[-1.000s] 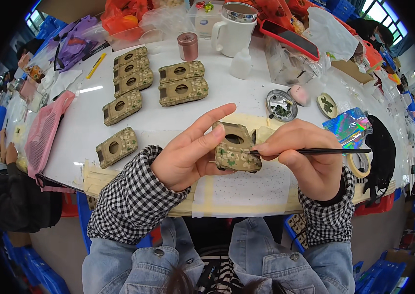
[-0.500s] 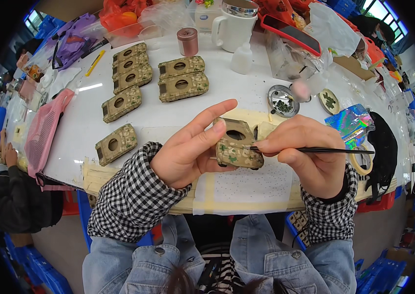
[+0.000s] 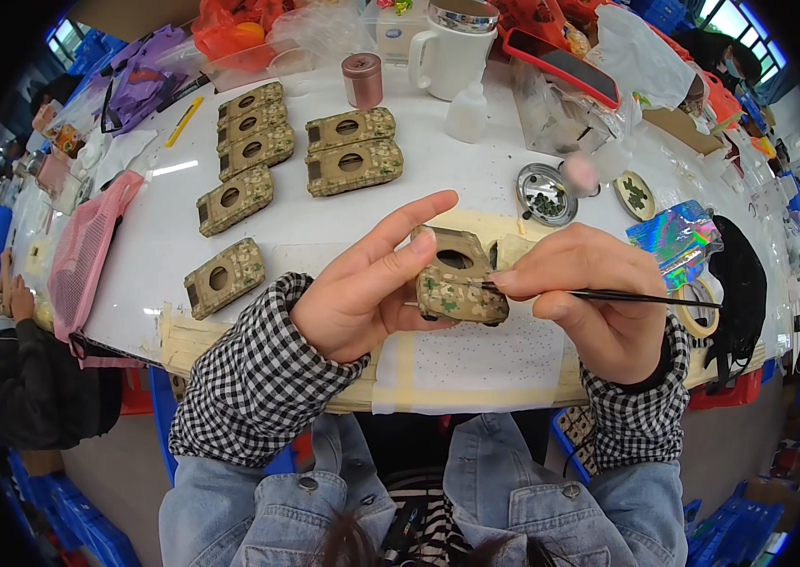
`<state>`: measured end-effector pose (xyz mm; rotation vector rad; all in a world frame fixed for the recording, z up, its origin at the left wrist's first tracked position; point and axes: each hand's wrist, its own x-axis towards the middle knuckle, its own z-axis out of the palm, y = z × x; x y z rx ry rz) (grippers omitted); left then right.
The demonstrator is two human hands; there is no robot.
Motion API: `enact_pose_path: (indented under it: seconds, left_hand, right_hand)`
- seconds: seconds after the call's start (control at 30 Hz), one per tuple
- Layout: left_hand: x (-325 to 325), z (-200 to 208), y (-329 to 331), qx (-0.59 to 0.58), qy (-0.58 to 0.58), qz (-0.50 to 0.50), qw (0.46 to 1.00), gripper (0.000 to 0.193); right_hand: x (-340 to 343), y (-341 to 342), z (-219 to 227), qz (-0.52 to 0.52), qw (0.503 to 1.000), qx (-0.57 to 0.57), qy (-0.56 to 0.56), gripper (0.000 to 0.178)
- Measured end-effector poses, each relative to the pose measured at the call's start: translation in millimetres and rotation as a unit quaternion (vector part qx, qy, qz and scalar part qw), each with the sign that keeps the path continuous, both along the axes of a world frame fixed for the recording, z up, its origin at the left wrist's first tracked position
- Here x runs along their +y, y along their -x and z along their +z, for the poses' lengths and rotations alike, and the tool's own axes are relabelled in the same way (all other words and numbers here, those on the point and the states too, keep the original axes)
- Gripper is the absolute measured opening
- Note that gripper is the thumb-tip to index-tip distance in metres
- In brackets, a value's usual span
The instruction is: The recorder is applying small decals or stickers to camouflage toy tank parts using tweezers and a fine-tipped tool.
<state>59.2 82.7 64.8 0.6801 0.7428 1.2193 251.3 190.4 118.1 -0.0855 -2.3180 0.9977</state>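
My left fingers (image 3: 424, 210) clasp a tan camouflaged hull (image 3: 457, 283), my right fingers (image 3: 537, 266) pinch a slim black tool (image 3: 641, 297); trembling might cause scratches.

Hands (image 3: 348, 300) holding a camouflage model hull (image 3: 452, 295) and thin dark tool (image 3: 641, 297), similar hulls (image 3: 379, 163) on white table (image 3: 310, 224)
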Motion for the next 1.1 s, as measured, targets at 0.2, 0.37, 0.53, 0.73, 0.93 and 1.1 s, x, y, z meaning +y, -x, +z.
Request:
enact_pose_path:
  seconds: [0.2,0.37,0.53,0.73,0.93,1.1]
  left_hand:
    - [-0.2,0.1,-0.3,-0.004,0.0,0.003,1.0,0.06]
    - [0.0,0.1,-0.6,-0.005,0.001,0.003,1.0,0.06]
    - [0.2,0.1,-0.1,-0.001,-0.002,0.0,1.0,0.06]
    - [0.1,0.2,-0.1,0.002,-0.002,0.001,1.0,0.06]
    - [0.1,-0.1,-0.3,0.002,-0.001,0.003,1.0,0.06]
    - [0.0,-0.6,-0.3,-0.001,0.0,0.003,1.0,0.06]
  right_hand:
    - [-0.5,-0.5,-0.1,-0.005,1.0,-0.003,0.006,0.013]
    - [-0.3,-0.3,-0.6,-0.003,1.0,0.0,0.005,0.013]
    - [-0.1,-0.1,-1.2,-0.004,1.0,0.0,0.005,0.013]
    - [-0.6,-0.1,-1.2,-0.006,1.0,-0.001,0.003,0.013]
    - [-0.7,0.2,-1.8,-0.007,1.0,0.0,0.006,0.013]
    - [-0.6,0.3,-2.6,-0.006,1.0,0.004,0.007,0.014]
